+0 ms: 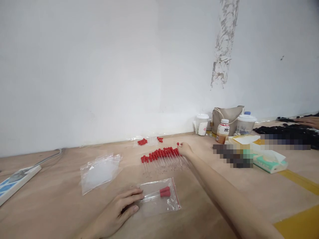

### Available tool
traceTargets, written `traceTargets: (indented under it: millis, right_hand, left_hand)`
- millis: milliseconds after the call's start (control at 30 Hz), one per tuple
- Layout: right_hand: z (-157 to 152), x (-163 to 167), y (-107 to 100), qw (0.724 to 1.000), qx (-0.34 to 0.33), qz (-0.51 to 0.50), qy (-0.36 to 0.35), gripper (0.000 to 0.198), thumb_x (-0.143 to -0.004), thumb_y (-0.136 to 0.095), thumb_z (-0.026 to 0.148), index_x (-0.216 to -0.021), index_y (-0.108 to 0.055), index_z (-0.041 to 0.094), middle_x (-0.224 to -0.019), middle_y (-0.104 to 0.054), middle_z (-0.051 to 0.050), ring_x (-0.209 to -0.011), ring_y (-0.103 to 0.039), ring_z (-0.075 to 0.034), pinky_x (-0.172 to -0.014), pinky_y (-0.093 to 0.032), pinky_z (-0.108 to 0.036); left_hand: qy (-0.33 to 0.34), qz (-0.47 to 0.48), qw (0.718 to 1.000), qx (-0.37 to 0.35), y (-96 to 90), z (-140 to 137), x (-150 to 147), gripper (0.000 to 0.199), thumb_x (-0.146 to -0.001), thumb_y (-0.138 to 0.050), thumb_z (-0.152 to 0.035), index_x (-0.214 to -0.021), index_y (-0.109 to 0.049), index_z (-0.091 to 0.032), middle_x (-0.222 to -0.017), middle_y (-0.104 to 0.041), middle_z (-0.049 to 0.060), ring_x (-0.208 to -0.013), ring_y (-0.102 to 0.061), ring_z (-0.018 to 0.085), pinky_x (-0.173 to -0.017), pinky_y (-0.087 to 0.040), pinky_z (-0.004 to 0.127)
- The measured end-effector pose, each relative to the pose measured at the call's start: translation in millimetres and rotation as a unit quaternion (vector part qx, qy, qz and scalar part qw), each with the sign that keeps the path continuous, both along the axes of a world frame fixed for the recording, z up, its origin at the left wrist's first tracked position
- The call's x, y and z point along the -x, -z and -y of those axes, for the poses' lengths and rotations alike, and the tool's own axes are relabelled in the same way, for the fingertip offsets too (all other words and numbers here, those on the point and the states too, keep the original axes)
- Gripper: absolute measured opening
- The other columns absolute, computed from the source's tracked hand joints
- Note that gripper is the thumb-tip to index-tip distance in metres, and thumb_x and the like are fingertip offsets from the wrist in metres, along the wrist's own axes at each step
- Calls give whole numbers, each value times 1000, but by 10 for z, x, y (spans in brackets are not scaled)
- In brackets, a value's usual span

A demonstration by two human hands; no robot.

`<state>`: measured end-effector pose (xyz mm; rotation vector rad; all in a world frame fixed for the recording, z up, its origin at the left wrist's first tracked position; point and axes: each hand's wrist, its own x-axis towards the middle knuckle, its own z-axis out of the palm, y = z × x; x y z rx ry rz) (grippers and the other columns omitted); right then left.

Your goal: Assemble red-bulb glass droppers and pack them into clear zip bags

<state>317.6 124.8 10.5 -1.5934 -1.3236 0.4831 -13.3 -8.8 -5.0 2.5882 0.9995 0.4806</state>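
- Setup: brown-covered table (pixel 50 205) against a pale wall (pixel 112 66). Surface looks smooth, so light plastic could slide.
- Left hand (pixel 118 207): open, fingers resting on the left end of the clear zip bag (pixel 159 208), thumb apart from them. Light hold by the look of it; a bump could skew the bag.
- Two droppers (pixel 164 192) lie in that bag, red bulbs toward the red zip line (pixel 176 194), clear stems toward the left hand. Pressing down on the stems could crack them if they're glass; can't tell the material. Can't tell if the zip is sealed either; if not, tilting the bag could spill them.
- Bag stack (pixel 99 172), left: loose, fanned, thin. A sleeve or draught could scatter it, and bags could cling together.
- Power strip (pixel 20 181), far left: its cable could snag a wide left-arm sweep.
- Dropper row (pixel 161 154), beyond the bag: packed tight, stems overlapping. Lifting one could drag or roll its neighbours.
- Right hand (pixel 185 149): at the row's right end, fingertips closed on a red bulb (pixel 177 144). Its stem isn't clear here. Bulb-only grip on a long stem could let it swing or pull off. Forearm passes close by the row's right side; drifting left could brush tips.
- Loose red pieces (pixel 142 142) behind, on clear plastic: small, easily knocked about.
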Motion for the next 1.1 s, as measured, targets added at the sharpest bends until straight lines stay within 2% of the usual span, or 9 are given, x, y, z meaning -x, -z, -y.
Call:
traceTargets:
  millis: [133, 267, 367, 467, 733, 933, 1100]
  right_hand:
    - [449, -66, 8, 984, 1, -172, -53, 12, -71, -47, 28, -66, -49, 17, -47, -46, 4, -42, -45, -9, -42, -35, -19]
    - [936, -88, 158, 955, -7, -289, -70, 11, -68, -49, 29, -66, -43, 19, -52, -46, 4, -42, -46, -8, -42, -40, -19]
    - [1132, -76, 292, 930, -23, -360, -66, 12, -67, -50, 27, -71, -41, 21, -59, -49, 3, -48, -51, -9, -46, -44, -21]
    - [1192, -46, 384, 898, -36, -435, -57, 20, -66, -54, 23, -77, -38, 22, -62, -49, 4, -51, -53, -9, -49, -46, -21]
    - [1264, 116, 391, 874, -36, -476, -95, 28, -65, -60, 23, -77, -34, 23, -67, -52, 5, -60, -59, -11, -65, -50, -28]
    - [1399, 177, 373, 874, 1, -459, -161, 29, -64, -63, 25, -76, -37, 22, -66, -53, 6, -61, -60, -10, -65, -49, -26]
    - [1445, 134, 370, 878, 11, -447, -170, 31, -62, -65, 27, -77, -39, 21, -67, -55, 6, -64, -59, -10, -67, -47, -26]
  left_hand:
    - [3, -13, 1000, -1, 2, -19, 0, 35, -87, -41, -32, -122, -44, -34, -129, -45, 0, -119, -37, 23, -100, -30, 44]
    - [7, -14, 1000, -4, 20, -49, -3, 36, -88, -40, -33, -123, -43, -34, -130, -43, 0, -120, -36, 23, -100, -29, 45]
    - [5, -16, 1000, -4, 18, -45, -18, 35, -88, -40, -33, -122, -44, -34, -129, -44, 0, -120, -36, 22, -100, -29, 44]
    - [2, -11, 1000, -3, 2, -24, -42, 34, -88, -41, -33, -121, -46, -34, -128, -45, 1, -119, -38, 22, -100, -30, 43]
    - [5, 3, 1000, -3, -7, -27, -57, 33, -87, -41, -32, -120, -47, -34, -126, -47, 1, -117, -39, 23, -99, -31, 44]
    - [3, 11, 1000, -20, 25, -34, -48, 33, -87, -42, -33, -120, -48, -34, -125, -48, 0, -117, -40, 23, -98, -33, 43]
    - [-7, 11, 1000, -23, 11, -22, -44, 36, -85, -44, -34, -121, -46, -35, -125, -49, 0, -116, -41, 24, -98, -33, 43]
